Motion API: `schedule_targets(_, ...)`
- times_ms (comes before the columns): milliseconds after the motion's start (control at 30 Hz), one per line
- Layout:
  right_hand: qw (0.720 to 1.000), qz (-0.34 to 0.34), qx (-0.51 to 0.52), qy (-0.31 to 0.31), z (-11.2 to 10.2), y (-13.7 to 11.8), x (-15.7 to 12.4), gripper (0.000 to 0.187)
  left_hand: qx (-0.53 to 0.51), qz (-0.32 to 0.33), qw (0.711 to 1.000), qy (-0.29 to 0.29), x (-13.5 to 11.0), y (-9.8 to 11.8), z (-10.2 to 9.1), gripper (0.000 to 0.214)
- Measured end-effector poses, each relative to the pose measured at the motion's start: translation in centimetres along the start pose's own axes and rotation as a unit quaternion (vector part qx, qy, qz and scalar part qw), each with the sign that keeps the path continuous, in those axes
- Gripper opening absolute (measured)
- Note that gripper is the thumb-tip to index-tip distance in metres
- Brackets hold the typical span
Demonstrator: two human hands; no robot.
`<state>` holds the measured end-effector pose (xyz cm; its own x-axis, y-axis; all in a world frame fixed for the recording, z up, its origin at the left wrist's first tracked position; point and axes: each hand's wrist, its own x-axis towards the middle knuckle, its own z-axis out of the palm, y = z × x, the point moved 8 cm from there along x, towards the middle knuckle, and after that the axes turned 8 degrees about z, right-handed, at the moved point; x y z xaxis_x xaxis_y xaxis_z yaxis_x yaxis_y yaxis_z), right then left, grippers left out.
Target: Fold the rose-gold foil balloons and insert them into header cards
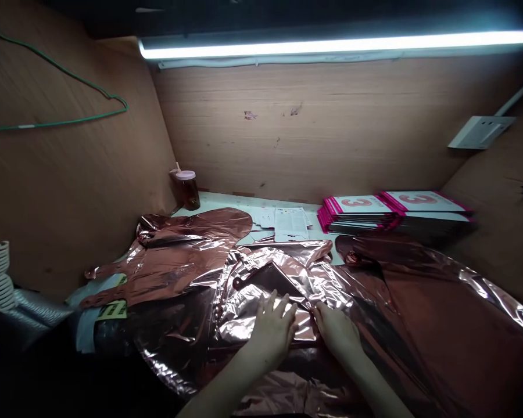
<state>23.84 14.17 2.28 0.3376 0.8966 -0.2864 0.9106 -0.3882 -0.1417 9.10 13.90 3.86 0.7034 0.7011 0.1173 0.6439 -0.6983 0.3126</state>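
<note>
Crumpled rose-gold foil balloons (187, 255) cover most of the table in front of me. My left hand (273, 328) lies flat on a folded piece of the foil (253, 302), fingers stretched out and slightly apart. Right beside it, my right hand (336, 330) presses on the same foil, its fingers pointing left toward the fold; they look closed together at the fold's edge. Whether they pinch the foil I cannot make out.
Two stacks of pink-edged packets printed with a "3" (392, 212) stand at the back right. White leaflets (287, 223) lie at the back middle, a brown jar with a pale lid (187, 188) at the back left. Wooden walls enclose the booth; a wall socket (479, 132) is on the right.
</note>
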Motion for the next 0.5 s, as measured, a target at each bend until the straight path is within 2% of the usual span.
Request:
schedule_targets(100,1.000,-0.011,-0.023,-0.005,-0.2,-0.4,0.0,0.038,0.005,0.003,0.994,-0.108,3.2,-2.3,0.5,0.055)
schedule_targets(167,0.999,-0.014,-0.034,-0.003,-0.2,-0.6,-0.1,0.039,0.023,-0.032,0.989,-0.141,5.1,-4.9,-0.4,0.060)
schedule_targets(267,0.999,-0.016,-0.040,0.000,-0.2,-0.7,-0.3,0.039,0.068,-0.107,0.987,-0.095,7.1,-8.7,-3.2,0.054)
schedule_targets(333,0.999,-0.021,-0.038,0.004,-0.2,-0.7,-0.5,0.040,0.098,-0.127,0.985,-0.057,8.1,-10.0,-4.8,0.047)
schedule_targets(400,0.999,-0.023,-0.033,0.008,-0.2,-0.6,-0.6,0.040,0.114,-0.114,0.986,-0.051,9.1,-10.3,-5.3,0.038)
schedule_targets(500,0.999,-0.019,-0.024,0.010,-0.3,-0.5,-0.8,0.040,0.124,-0.078,0.985,-0.088,11.0,-9.7,-4.7,0.030)
